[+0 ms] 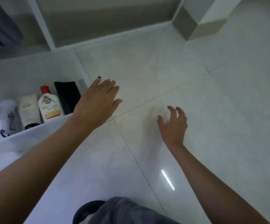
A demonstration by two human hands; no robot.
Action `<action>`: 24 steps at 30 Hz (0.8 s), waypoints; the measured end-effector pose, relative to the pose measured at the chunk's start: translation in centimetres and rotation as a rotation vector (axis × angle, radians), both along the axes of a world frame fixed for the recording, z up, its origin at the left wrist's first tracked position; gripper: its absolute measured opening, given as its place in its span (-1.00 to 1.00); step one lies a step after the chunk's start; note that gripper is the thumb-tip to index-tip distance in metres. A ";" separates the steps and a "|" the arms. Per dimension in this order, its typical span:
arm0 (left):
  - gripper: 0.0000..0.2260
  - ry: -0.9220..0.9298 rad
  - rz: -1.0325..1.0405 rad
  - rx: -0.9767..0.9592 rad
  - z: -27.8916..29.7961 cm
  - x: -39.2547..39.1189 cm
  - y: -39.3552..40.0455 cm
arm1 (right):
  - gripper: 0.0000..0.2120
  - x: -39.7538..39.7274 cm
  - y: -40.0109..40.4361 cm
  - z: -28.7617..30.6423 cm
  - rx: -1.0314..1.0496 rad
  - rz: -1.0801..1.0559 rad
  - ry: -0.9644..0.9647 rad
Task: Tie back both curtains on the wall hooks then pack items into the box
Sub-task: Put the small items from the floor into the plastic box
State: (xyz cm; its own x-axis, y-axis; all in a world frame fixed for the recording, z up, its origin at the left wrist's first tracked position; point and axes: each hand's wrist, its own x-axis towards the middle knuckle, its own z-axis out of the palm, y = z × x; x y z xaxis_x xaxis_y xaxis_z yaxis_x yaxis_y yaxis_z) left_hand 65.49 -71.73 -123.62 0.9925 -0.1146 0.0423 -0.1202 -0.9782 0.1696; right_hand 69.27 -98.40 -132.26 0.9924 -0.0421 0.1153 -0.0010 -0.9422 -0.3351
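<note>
A white box sits at the left on the floor. Inside it stand a white bottle with a red cap, a cream tube with a dark cap, a folded black item and a white device. My left hand hovers flat by the box's right end, fingers apart, holding nothing. My right hand hangs over the pale floor tiles with curled, spread fingers, also holding nothing. A dark curtain shows at the top left corner.
Glossy pale floor tiles fill most of the view. A glass panel in a white frame runs along the top. A grey-white block stands at the top right. My knee in grey trousers is at the bottom.
</note>
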 end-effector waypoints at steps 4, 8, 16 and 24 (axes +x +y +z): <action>-0.58 0.000 0.008 0.039 -0.3 0.0 0.0 | -0.36 -1.5 -3.2 -2.1 -0.012 -0.123 0.148; -0.59 -0.026 0.019 0.023 -0.3 0.0 0.0 | -0.44 -1.9 -3.9 -3.3 0.008 -0.114 0.081; -0.64 -0.084 0.032 -0.098 -0.4 0.2 -0.1 | -0.40 0.6 0.3 -1.3 -0.033 -0.087 0.013; -0.62 -0.248 0.270 -0.226 1.6 -2.6 5.4 | -0.44 3.2 13.8 5.5 0.431 0.279 -0.117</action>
